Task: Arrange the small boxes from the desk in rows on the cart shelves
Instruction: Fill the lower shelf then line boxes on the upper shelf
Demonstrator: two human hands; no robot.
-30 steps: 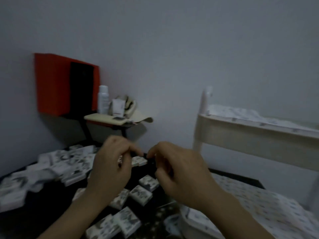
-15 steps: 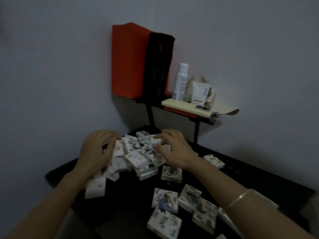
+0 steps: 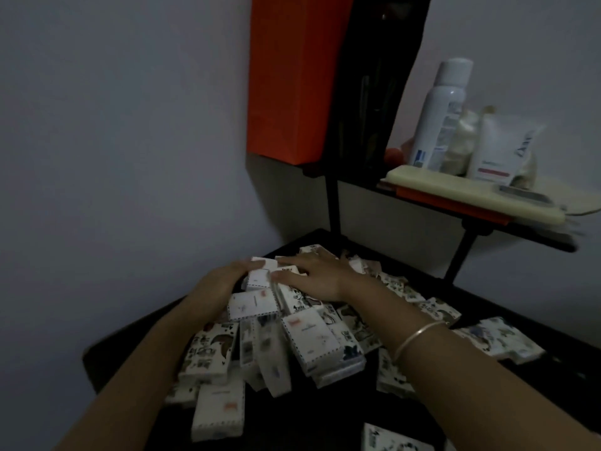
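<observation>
A person's two hands close in on a loose heap of small boxes [image 3: 276, 336] piled at the centre of the frame on a dark desk [image 3: 325, 424], below an orange box [image 3: 292, 76] and a spray bottle [image 3: 439, 115] that stand on a shelf [image 3: 471, 198] at upper right. The left hand [image 3: 224, 281] cups the heap's upper-left flank, its fingers bent over the topmost box. In the dim light it is not clear whether they have actually taken hold of anything. The right hand [image 3: 312, 278], with a bracelet [image 3: 419, 336] on its forearm, lies across the top of the heap with fingers straight and spread, pressing down but grasping nothing. The cart is out of view, so no box can be judged placed; the work appears to be at the gathering stage. Done well, this step would mean drawing off only a modest stack, squaring its edges between both palms and clamping it from the sides before lifting. The boxes lie tilted at all angles and would probably slide, and those at lower left sit near the desk's edge.
</observation>
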